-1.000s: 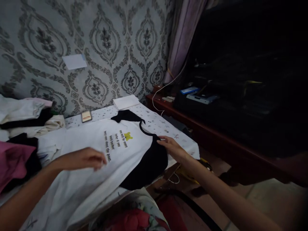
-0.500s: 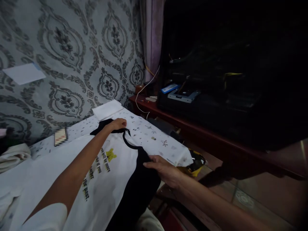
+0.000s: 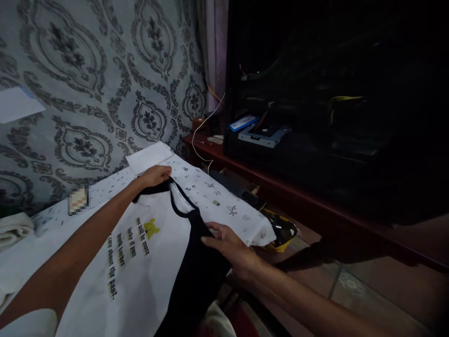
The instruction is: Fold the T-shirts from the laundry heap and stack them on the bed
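Patterned wallpaper (image 3: 119, 84) rises behind a flat white stack (image 3: 149, 156), left grip (image 3: 156, 176) and right grip (image 3: 231, 248) each pinching a shirt (image 3: 164, 255).

Your L forearm (image 3: 89, 234) hides the start of the tee's (image 3: 159, 262) btm text line; the tee's lower end's cut off btm. Neck tape (image 3: 184, 194) print too sm. to read. Card (image 3: 78, 200) pixelated. Wall sheet (image 3: 17, 105) cut off L.

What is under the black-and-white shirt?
A patterned white cloth shows past the neckline of the shirt; whatever lies directly beneath the shirt's body is covered and cannot be seen.
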`<state>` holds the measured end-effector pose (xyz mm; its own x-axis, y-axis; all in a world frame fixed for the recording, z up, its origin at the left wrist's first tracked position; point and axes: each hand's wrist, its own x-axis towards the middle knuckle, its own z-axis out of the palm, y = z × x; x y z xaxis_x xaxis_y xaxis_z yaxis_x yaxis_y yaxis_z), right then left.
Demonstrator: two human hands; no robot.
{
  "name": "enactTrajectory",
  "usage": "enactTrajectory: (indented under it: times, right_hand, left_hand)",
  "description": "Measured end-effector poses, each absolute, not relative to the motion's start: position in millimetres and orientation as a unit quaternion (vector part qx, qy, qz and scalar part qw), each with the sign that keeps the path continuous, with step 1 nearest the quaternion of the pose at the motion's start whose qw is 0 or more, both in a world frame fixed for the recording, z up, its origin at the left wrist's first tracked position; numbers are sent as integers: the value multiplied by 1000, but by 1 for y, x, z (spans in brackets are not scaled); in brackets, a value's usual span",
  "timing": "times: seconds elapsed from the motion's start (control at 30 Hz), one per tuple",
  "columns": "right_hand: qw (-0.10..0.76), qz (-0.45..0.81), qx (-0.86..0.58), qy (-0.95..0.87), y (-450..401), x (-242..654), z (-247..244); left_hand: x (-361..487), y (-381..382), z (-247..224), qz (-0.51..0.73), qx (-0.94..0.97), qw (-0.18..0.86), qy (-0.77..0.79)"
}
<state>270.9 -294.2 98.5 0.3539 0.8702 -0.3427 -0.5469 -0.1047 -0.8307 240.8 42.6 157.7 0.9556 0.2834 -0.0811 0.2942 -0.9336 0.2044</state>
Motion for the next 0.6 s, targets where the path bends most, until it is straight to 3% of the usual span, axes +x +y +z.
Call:
enactTrajectory:
  times: [0.17, 0.33, 0.6]
  right_hand:
    - [656, 438, -586, -188, -287, 304, 95]
    - [621, 405, -635, -218, -293, 324, 83]
    - [565, 392, -665, -291, -326, 294, 89]
  left_hand:
    - [264, 42, 153, 98, 963, 99, 230]
    - [282, 28, 112, 120, 941, 151, 277]
    - [245, 10, 81, 143, 941, 236, 196]
